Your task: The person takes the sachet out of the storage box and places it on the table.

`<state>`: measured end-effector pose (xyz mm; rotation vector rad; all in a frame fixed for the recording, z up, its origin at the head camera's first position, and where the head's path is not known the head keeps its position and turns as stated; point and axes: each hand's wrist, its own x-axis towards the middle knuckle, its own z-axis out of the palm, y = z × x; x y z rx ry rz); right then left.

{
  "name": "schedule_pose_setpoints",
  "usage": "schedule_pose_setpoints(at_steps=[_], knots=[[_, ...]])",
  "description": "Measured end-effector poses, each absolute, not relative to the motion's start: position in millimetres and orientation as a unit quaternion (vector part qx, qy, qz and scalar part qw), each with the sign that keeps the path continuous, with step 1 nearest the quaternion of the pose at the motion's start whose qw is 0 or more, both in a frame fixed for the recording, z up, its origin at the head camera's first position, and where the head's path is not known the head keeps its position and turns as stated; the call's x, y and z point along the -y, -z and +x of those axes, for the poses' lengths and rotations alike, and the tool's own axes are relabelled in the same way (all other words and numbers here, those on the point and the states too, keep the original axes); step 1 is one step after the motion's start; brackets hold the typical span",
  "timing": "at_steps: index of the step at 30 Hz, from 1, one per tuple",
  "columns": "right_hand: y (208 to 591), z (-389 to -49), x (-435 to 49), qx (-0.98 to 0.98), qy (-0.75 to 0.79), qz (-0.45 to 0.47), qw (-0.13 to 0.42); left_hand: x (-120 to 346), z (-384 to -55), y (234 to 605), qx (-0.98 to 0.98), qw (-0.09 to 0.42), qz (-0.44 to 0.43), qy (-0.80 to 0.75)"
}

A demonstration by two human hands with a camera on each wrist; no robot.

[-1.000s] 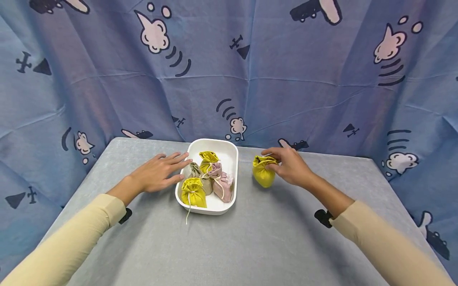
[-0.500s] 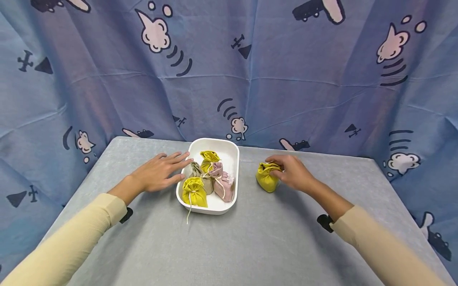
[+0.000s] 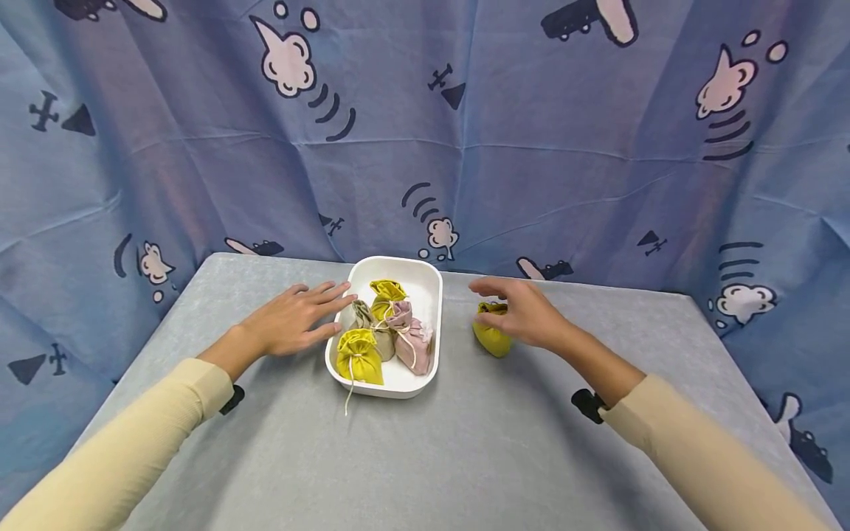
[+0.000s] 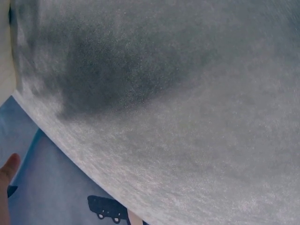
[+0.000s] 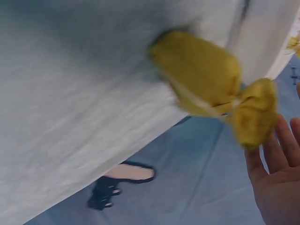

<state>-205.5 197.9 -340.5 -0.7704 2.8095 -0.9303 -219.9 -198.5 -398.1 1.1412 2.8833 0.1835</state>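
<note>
A yellow drawstring pouch sits on the grey table right of a white tray. My right hand is just over it, thumb and fingers spread apart around its gathered neck. In the right wrist view the fingers of the right hand lie loose by the top of the pouch, not curled round it. My left hand stretches its straight fingers to the tray's left rim. Inside the tray are a rear yellow pouch, a front yellow pouch, a pink pouch and a grey-green pouch.
The grey table ends at the back against a blue printed curtain. A white cord from the front yellow pouch hangs over the tray's near rim.
The yellow pouch has gone down onto the table, right of the tray. My right hand has let go of it, its fingers spreading apart. The left hand stays at the tray.
</note>
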Motion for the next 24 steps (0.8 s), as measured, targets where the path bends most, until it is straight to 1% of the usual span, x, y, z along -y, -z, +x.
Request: schedule_pose_setpoints(at_steps=[7, 13, 18, 24], knots=[[330, -201, -167, -0.903, 0.315, -0.287, 0.048, 196, -219, 399, -0.926, 0.015, 0.371, -0.066], [329, -197, -146, -0.881, 0.343, -0.32, 0.055, 196, -220, 399, -0.924, 0.011, 0.376, -0.072], [329, -193, -131, -0.87, 0.361, -0.328, 0.072, 197, -221, 398, -0.926, 0.018, 0.372, -0.064], [329, -191, -116, -0.845, 0.394, -0.35, 0.093, 199, -220, 399, -0.925, 0.006, 0.373, -0.069]])
